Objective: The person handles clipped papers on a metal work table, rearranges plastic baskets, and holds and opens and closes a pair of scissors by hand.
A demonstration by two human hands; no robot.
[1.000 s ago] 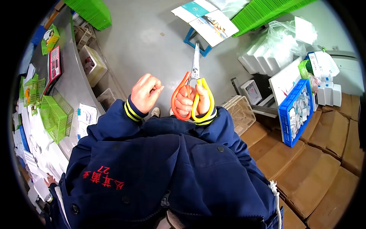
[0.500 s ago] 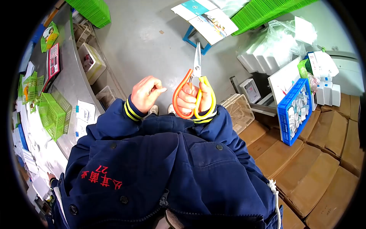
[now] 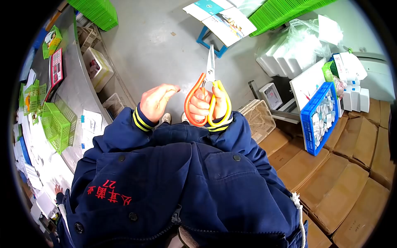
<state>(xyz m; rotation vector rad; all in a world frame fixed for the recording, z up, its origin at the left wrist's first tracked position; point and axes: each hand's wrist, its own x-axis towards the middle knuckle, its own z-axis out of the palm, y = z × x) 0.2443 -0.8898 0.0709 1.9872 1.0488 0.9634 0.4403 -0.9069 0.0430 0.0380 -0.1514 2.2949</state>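
A pair of scissors [image 3: 211, 68] with one orange and one yellow handle points away from me, its silver blades nearly together. My right hand [image 3: 201, 105] is closed around the handles, fingers wrapped inside the loops. To the left of it, apart from the scissors, my left hand [image 3: 156, 99] is held in the air in front of my body. Its fingers are stretched out toward the right, with the thumb close under them, and I see nothing in it.
At left runs a metal table [image 3: 82, 62] with green baskets [image 3: 56, 124] and a red scale [image 3: 56, 68]. Another person's hand [image 3: 58, 189] shows at the lower left. To the right are a blue crate [image 3: 308, 128], a beige crate [image 3: 257, 120] and cardboard boxes [image 3: 339, 186].
My left hand's fingers have straightened from a curled, pinched shape. My right hand and the scissors have shifted slightly left. The other person's hand at the lower left shows more.
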